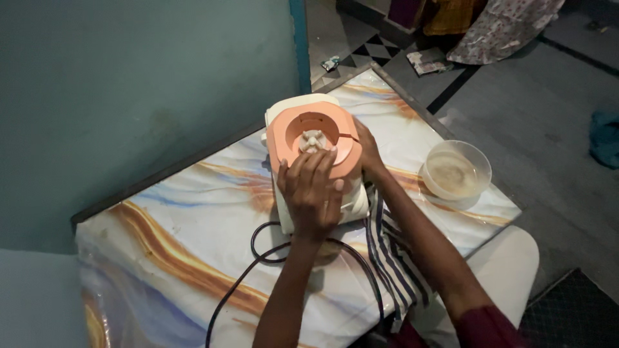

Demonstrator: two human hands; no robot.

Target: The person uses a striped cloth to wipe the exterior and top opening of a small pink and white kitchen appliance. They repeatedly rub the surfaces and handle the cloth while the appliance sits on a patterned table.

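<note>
A cream and orange mixer base stands on a marble-patterned table, close to the wall. My left hand lies on the front of its orange top, fingers spread, reaching toward the pale coupling in the middle. The right side of the base is gripped by my right hand. A black power cord loops from the base toward the table's near edge. A striped cloth lies under my right forearm.
A clear plastic bowl with a cloudy residue sits at the table's right corner. A teal wall runs along the left. Beyond the table is a tiled floor with scraps and hanging fabric.
</note>
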